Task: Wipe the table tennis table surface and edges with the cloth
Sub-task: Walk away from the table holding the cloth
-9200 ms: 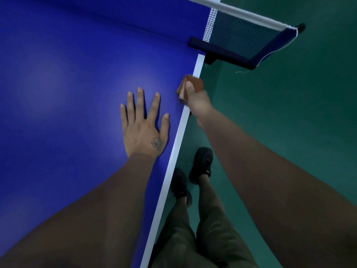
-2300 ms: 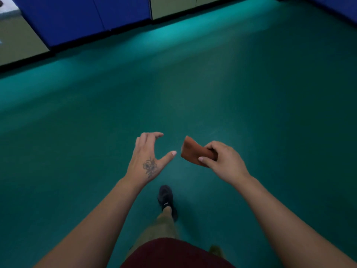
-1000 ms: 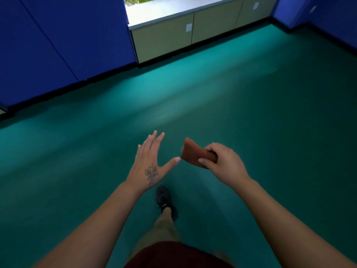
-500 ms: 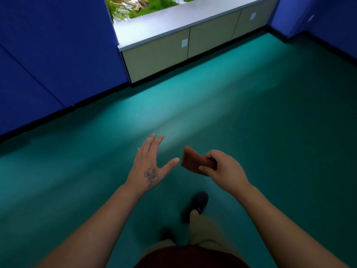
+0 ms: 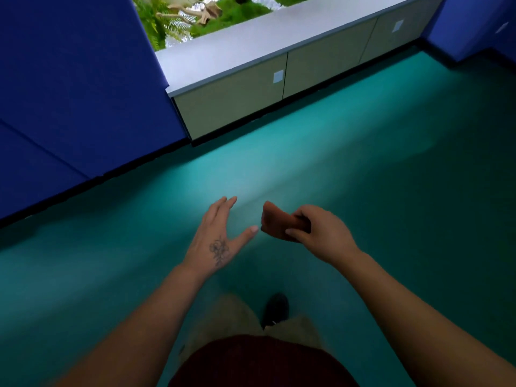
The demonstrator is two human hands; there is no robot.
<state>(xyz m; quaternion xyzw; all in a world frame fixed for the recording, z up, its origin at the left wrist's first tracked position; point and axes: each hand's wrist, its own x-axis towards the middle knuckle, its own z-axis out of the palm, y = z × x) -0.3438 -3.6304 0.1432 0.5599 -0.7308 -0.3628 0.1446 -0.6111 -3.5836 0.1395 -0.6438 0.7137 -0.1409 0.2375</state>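
Note:
My right hand pinches a folded reddish-brown cloth between thumb and fingers, held in the air over the floor. My left hand, with a tattoo on its back, hovers just left of the cloth with fingers straight and thumb spread toward it, holding nothing. The table tennis table is out of view.
Green floor spreads all around. A low beige cabinet with a grey top stands ahead under a window. Blue wall panels run along the left, and a blue wall corner at the far right. My shoe shows below.
The table has left the view since the earliest frame. Over the last second the cabinet and window came closer and lower in view as I walk; my hands keep the same pose.

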